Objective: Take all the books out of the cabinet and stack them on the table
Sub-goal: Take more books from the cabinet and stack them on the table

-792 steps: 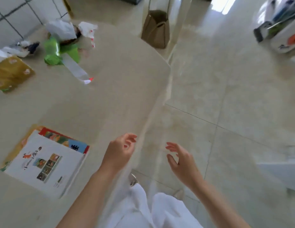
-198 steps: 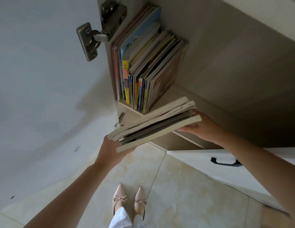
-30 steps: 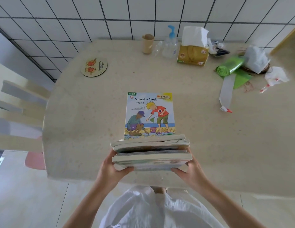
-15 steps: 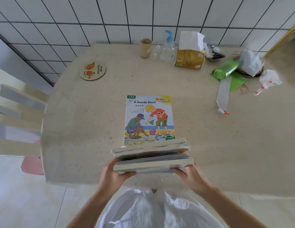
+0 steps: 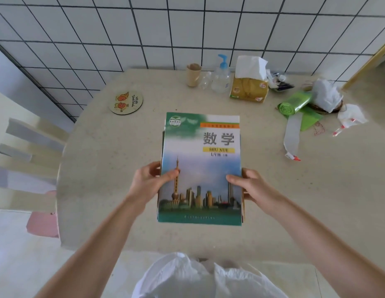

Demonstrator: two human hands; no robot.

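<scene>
A stack of books [image 5: 201, 160] lies flat in the middle of the beige table [image 5: 105, 179]. Its top book has a green and blue cover with a city skyline and large Chinese characters. My left hand [image 5: 151, 182] grips the stack's left edge, thumb on the cover and fingers round the side. At the right edge my right hand [image 5: 248, 184] holds the stack the same way. The books under the top cover are hidden except for thin edges. The cabinet is out of view.
Along the tiled wall stand a paper cup [image 5: 193, 74], a pump bottle [image 5: 221, 77] and a tissue pack [image 5: 249, 86]. A green bag roll [image 5: 294, 104] and crumpled wrappers [image 5: 325, 95] lie at the right. A round coaster [image 5: 126, 102] sits left. A chair [image 5: 21, 160] stands beside the table.
The stack I was carrying at the table's front edge now lies flat over the Seaside Shock book, which is covered. Both hands moved forward with it and still hold its sides.
</scene>
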